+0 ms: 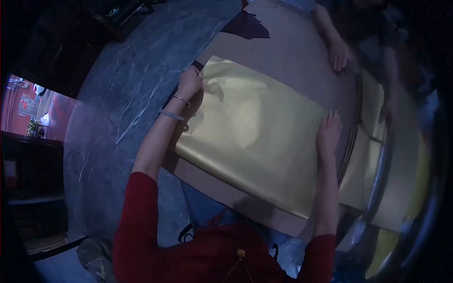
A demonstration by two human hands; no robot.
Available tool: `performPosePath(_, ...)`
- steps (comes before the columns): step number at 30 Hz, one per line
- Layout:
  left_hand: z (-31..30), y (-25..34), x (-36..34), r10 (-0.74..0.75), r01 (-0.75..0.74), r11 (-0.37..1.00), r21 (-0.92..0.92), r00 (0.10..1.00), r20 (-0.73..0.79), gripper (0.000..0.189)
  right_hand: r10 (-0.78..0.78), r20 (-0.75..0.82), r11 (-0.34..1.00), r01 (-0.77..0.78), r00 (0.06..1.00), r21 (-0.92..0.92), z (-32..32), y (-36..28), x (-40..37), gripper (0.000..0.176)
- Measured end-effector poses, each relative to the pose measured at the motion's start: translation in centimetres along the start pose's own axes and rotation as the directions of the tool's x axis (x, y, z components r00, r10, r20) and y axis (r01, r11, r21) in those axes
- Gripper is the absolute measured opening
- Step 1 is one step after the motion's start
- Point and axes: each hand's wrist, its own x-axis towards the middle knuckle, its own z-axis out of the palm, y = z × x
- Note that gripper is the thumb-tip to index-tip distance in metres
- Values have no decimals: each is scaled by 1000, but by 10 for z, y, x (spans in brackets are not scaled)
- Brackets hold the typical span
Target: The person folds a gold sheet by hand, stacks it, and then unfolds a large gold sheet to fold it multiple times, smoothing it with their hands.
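A sheet of shiny gold paper (pixel 269 122) lies over a brown board-like surface (pixel 283 52), its near edge rolled or folded under and its far left corner creased. My left hand (pixel 190 82), with bracelets at the wrist, is closed on the paper's left edge near that corner. Along the right edge of the paper, my right hand (pixel 329 134) lies with its fingers stretched forward, touching the sheet. Whatever is under my left fingers is partly hidden.
Another person's hand (pixel 338 54) rests on the brown surface at the far right. More gold sheeting (pixel 361 174) hangs or lies beyond the right edge, beside a curved shiny rim. A dark torn-edged patch (pixel 247 26) is at the top. Grey veined floor (pixel 122 94) spreads left.
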Motion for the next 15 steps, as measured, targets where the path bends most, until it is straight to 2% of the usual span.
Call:
performPosePath(2, -5, 14, -9, 100, -37, 896, 442, 988, -120, 23, 3, 0, 1000, -3, 1000, 12, 2, -5, 1, 48)
performPosePath(3, -2, 22, -8, 100, -36, 897, 441, 987, -122, 23, -8, -4, 1000, 9, 1000, 10, 5, -4, 2, 49)
performPosePath(5, 6, 41, -3, 222, -214, 934, 286, 975, 4, 23, -23, -13, 1000, 23, 1000, 11, 6, -9, 6, 49)
performPosePath(6, 14, 52, -4, 220, -211, 934, 287, 976, 1, 23, -20, -19, 1000, 20, 1000, 13, 6, -11, 5, 49)
performPosePath(7, 25, 68, -7, 398, -400, 890, 220, 916, 55, 30, -18, -25, 1000, 18, 1000, 15, 6, -13, 5, 49)
performPosePath(9, 38, 93, -14, 715, -724, 688, 61, 689, 115, 42, -34, -19, 998, 33, 999, -45, 6, -15, 3, 49)
performPosePath(11, 51, 110, -16, 696, -717, 697, -1, 676, 243, 50, -35, -46, 999, 35, 998, -12, 7, -11, 0, 49)
performPosePath(13, 63, 120, -15, 691, -722, 691, 21, 669, 273, 51, -8, -71, 1000, 9, 997, 13, 5, -10, -3, 49)
performPosePath(15, 70, 122, -16, 648, -700, 701, 136, 706, 286, 51, -41, -66, 999, 42, 997, 2, 1, -2, -3, 48)
